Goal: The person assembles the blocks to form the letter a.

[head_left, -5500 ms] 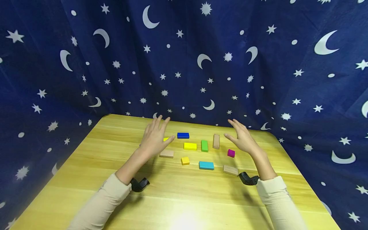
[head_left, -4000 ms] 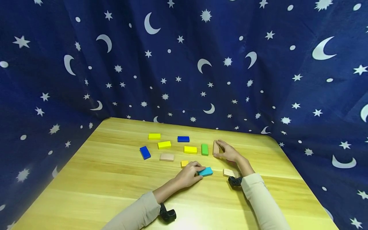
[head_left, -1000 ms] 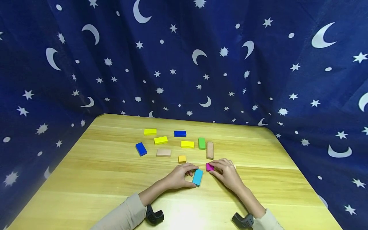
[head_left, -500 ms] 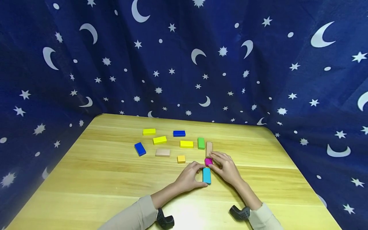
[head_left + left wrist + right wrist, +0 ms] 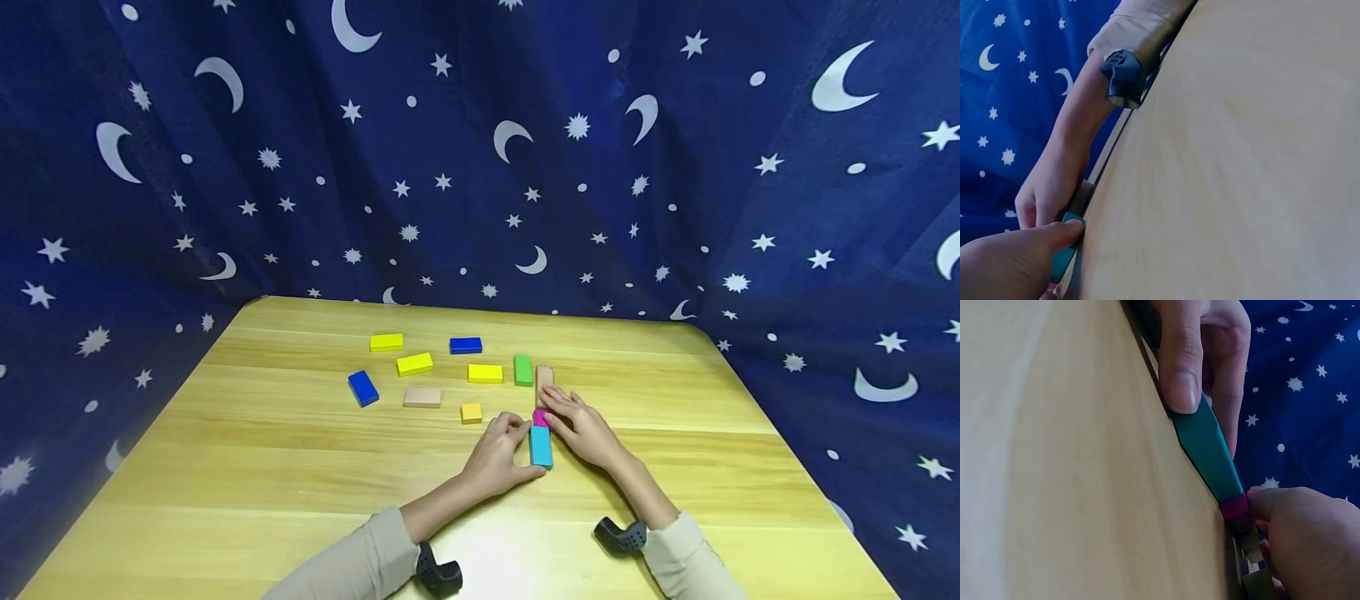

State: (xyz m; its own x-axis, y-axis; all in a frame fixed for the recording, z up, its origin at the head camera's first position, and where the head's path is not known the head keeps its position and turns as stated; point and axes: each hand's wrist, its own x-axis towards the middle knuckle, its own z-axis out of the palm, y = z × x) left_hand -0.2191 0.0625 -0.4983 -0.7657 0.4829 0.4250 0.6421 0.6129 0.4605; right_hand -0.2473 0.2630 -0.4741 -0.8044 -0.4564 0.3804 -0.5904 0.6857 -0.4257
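Observation:
My left hand (image 5: 495, 458) grips a light blue block (image 5: 541, 447) by its ends, thumb at the near end and fingers at the far one. That block lies lengthwise on the table, its far end against a small magenta cube (image 5: 540, 417). My right hand (image 5: 592, 432) pinches the cube, its thumb at the right side and its fingers reaching over the near end of a tan wooden block (image 5: 544, 379). Seen from the right wrist, the light blue block (image 5: 1207, 447), magenta cube (image 5: 1233, 507) and tan block (image 5: 1249, 540) form one line. The fingers partly hide the cube.
Left of the tan block stands a green block (image 5: 522, 370). Several more lie beyond and leftward: yellow (image 5: 485, 373), blue (image 5: 466, 345), another blue (image 5: 363, 388), pale wood (image 5: 422, 397) and an orange-yellow cube (image 5: 471, 413). A starry curtain (image 5: 480, 167) hangs behind the table (image 5: 300, 500).
From raised, both hands came down to the blocks. The right hand brought the magenta cube to the tan block's near end; the left turned the light blue block and moved it against the cube.

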